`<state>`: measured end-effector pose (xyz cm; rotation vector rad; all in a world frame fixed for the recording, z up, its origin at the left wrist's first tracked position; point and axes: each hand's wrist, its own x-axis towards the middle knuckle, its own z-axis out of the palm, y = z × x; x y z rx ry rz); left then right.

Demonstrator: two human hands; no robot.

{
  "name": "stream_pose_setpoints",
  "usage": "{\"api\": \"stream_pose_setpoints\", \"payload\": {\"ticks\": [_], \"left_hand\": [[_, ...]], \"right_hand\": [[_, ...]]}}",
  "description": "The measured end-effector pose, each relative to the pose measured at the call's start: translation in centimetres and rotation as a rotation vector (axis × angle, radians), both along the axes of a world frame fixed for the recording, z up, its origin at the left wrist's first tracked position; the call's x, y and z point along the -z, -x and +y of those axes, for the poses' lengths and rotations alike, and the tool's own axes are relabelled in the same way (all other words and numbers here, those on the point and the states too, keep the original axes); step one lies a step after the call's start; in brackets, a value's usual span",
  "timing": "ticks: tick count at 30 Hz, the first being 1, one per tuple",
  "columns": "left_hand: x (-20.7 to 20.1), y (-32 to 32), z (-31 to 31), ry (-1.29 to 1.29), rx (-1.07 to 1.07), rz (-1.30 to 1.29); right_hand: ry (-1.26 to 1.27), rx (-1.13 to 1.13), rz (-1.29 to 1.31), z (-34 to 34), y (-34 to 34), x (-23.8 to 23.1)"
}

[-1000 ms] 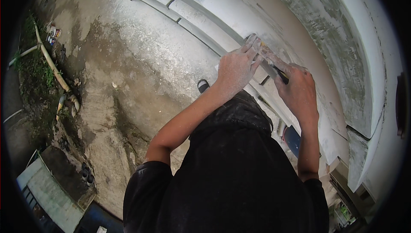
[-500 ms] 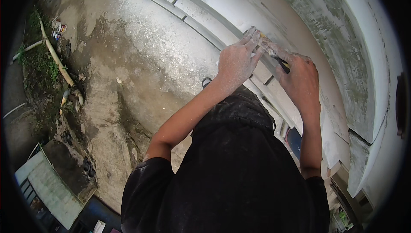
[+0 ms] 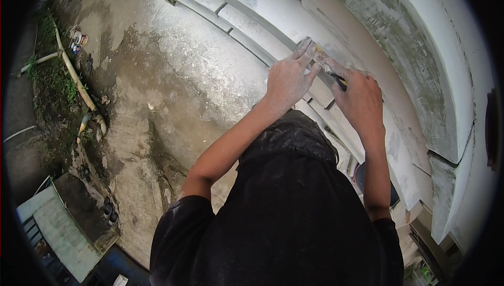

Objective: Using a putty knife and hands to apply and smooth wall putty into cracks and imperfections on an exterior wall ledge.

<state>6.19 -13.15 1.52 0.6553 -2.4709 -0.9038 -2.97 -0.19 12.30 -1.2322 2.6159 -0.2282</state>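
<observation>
Both my hands are dusted with white powder and meet over the edge of a long white ledge (image 3: 247, 21). My right hand (image 3: 362, 102) is closed round a slim tool with a black and yellow handle (image 3: 341, 83); its working end is hidden among the fingers. My left hand (image 3: 287, 81) has its fingers bent and pressed together at the ledge, touching the right fingertips. A small pale bit shows beneath its thumb, but what it grips is hidden. A speck of yellow (image 3: 318, 49) shows between the two hands' fingertips.
A grey-smeared plastered wall (image 3: 388, 39) rises at the right, above the stepped ledges. White spatter covers the concrete floor (image 3: 184, 49). Farther left lie a pipe (image 3: 73, 73), green plants and a small paint bucket (image 3: 81, 39). A pale green panel (image 3: 65, 233) stands at lower left.
My right hand has shifted slightly left and down, with the tool still in it. The left hand stays almost in place at the ledge. The view has tilted a little.
</observation>
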Motion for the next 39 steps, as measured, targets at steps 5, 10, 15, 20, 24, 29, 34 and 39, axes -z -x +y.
{"api": "stream_pose_setpoints", "payload": {"ticks": [5, 10, 15, 20, 24, 29, 34, 39], "left_hand": [[-0.6, -0.5, -0.1, 0.108, 0.017, -0.083], [-0.7, -0.5, -2.0, 0.108, -0.077, -0.09], [-1.0, -2.3, -1.3, 0.058, -0.02, -0.029], [-0.2, -2.9, -0.7, 0.079, -0.052, 0.034], [-0.7, -3.1, -1.0, 0.079, -0.011, -0.005], [-0.8, -3.2, -1.6, 0.084, -0.004, -0.039], [-0.7, -3.8, -1.5, 0.105, 0.114, -0.048], [-0.8, -3.3, -2.2, -0.014, 0.123, -0.116]], "right_hand": [[0.055, 0.049, -0.138, 1.0, -0.5, 1.5], [0.089, 0.017, -0.054, -2.8, -0.7, 3.9], [0.176, 0.043, -0.181, -0.1, -1.6, 1.1], [0.173, 0.106, -0.299, -0.6, -1.4, 1.9], [0.255, 0.084, -0.253, -0.7, -1.4, 2.0], [0.098, 0.164, -0.361, -3.0, -1.7, 0.7], [0.198, 0.147, -0.376, -0.7, -1.8, 0.4], [0.142, 0.199, -0.351, -2.2, -2.2, 0.6]]}}
